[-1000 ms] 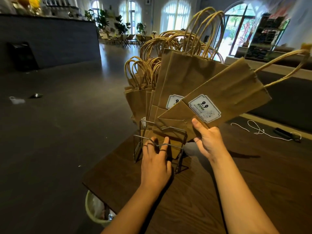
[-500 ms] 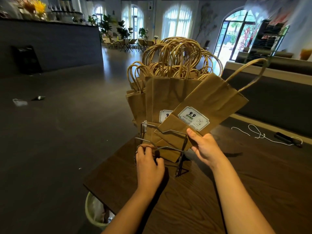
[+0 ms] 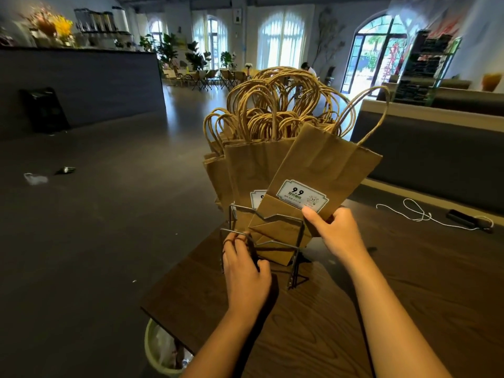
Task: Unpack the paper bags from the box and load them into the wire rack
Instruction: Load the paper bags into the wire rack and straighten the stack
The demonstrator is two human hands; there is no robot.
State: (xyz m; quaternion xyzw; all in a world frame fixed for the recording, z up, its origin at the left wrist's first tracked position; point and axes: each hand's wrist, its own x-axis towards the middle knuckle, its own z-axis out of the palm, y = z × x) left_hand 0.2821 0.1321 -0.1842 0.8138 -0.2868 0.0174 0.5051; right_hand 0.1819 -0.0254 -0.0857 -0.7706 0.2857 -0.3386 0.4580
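our right grip (image 3: 334, 230) pinches the tilted paper bag (image 3: 319, 173), its base in the wire rack (image 3: 296, 257)'s near slot; left grip (image 3: 245, 266) curls round the front wire. we should straighten the bag and push it down while steadying the rack.

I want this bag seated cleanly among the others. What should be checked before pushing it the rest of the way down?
1. Right hand has a firm grip on the tilted brown paper bag with the 9.9 label: ok.
2. Left hand steadies the metal wire rack at its front wire: ok.
3. Bag's bottom fold is inside the rack's front slot: ok.
4. Bag upright like the loaded brown bags behind: not ok, it leans right.
5. Bag's bottom reaches the rack floor: cannot tell.
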